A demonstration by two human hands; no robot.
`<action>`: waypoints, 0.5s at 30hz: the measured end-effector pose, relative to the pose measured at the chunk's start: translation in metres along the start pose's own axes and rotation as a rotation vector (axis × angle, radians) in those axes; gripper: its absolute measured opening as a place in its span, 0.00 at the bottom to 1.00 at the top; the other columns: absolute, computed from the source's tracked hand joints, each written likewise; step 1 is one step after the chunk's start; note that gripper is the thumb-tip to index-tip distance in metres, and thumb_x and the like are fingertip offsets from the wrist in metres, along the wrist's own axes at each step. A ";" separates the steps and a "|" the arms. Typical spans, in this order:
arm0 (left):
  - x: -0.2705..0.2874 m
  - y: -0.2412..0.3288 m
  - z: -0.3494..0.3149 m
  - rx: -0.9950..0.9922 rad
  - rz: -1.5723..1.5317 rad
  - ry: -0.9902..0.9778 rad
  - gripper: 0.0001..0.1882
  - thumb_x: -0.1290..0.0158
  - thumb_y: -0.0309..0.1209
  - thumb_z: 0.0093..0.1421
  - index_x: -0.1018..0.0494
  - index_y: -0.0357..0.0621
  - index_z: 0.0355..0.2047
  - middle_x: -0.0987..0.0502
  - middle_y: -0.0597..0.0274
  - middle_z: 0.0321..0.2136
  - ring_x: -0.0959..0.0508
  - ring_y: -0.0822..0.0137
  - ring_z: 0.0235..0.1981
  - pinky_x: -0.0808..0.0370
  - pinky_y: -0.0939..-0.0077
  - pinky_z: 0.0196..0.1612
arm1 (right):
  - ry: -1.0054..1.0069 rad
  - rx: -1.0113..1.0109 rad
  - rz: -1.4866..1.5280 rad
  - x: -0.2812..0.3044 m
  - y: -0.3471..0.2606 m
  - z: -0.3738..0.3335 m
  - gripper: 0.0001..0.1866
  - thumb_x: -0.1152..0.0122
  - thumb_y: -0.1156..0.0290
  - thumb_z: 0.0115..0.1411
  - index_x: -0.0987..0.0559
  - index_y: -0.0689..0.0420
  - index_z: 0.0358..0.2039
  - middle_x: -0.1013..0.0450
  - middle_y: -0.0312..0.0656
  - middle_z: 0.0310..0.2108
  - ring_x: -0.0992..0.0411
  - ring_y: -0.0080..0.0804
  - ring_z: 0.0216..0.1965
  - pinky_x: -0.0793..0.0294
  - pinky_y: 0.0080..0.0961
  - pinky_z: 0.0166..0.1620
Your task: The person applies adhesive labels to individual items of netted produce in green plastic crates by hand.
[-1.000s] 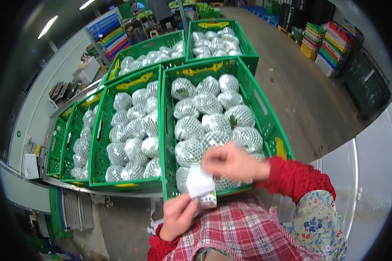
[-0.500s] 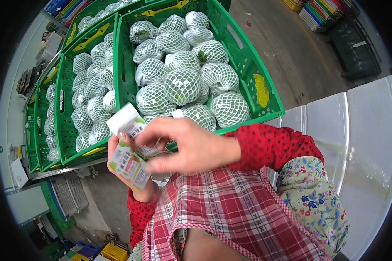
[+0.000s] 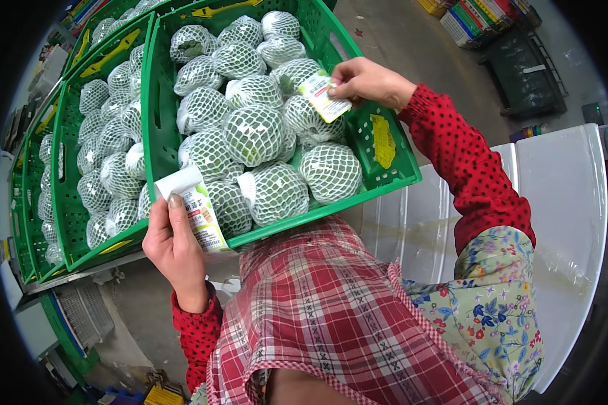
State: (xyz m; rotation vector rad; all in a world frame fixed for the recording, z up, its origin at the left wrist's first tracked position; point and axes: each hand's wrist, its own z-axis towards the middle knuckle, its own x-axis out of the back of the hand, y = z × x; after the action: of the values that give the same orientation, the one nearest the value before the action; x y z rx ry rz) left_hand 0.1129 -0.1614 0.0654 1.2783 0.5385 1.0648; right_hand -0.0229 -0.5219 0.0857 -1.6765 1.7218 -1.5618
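Observation:
My left hand [image 3: 179, 253] pinches a strip of printed labels [image 3: 208, 217], white and green with a bare white end, at the near left corner of a green plastic crate [image 3: 297, 216]. A single label [image 3: 323, 96], white with green and yellow edges, is held between the thumb and fingers of my right hand [image 3: 370, 82]. It hangs over the right side of that crate, above the produce. Inside lie several round greenish items in white net sleeves [image 3: 253, 135], shiny as if film-wrapped. Whether the label touches one of them I cannot tell.
More green crates [image 3: 64, 175] of netted produce stand in a row to the left. White boxes or panels [image 3: 554, 202] with clear tape lie at the right. A dark green bin [image 3: 525, 74] and stacked coloured crates [image 3: 476, 23] are on the floor beyond.
My hands have moved apart. The right hand has gone up and right over the crate with one label, while the left keeps the strip and has shifted slightly left.

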 end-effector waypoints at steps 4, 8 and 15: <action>0.001 0.001 0.002 0.052 -0.061 0.020 0.10 0.51 0.26 0.68 0.26 0.29 0.39 0.30 0.72 0.25 0.37 0.84 0.25 0.39 0.88 0.27 | -0.129 -0.055 -0.361 0.007 0.003 0.043 0.09 0.35 0.71 0.55 0.26 0.61 0.27 0.29 0.36 0.20 0.32 0.23 0.18 0.31 0.23 0.21; 0.006 -0.003 0.001 0.020 0.002 -0.003 0.10 0.51 0.26 0.67 0.26 0.28 0.39 0.28 0.70 0.25 0.36 0.83 0.25 0.38 0.87 0.27 | -0.268 -0.166 -0.553 0.010 -0.011 0.058 0.09 0.35 0.70 0.55 0.26 0.60 0.28 0.28 0.37 0.21 0.31 0.23 0.17 0.31 0.23 0.21; 0.010 0.011 -0.001 0.035 0.025 0.002 0.09 0.51 0.25 0.67 0.26 0.28 0.39 0.26 0.67 0.25 0.34 0.82 0.26 0.36 0.86 0.28 | -0.392 -0.235 -0.793 0.009 -0.015 0.069 0.12 0.34 0.70 0.52 0.23 0.63 0.34 0.26 0.39 0.22 0.28 0.26 0.18 0.28 0.25 0.22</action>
State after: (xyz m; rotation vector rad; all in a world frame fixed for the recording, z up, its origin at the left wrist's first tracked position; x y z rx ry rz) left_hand 0.1133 -0.1526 0.0778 1.3175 0.5457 1.0810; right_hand 0.0368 -0.5590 0.0759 -2.7838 1.1168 -1.1569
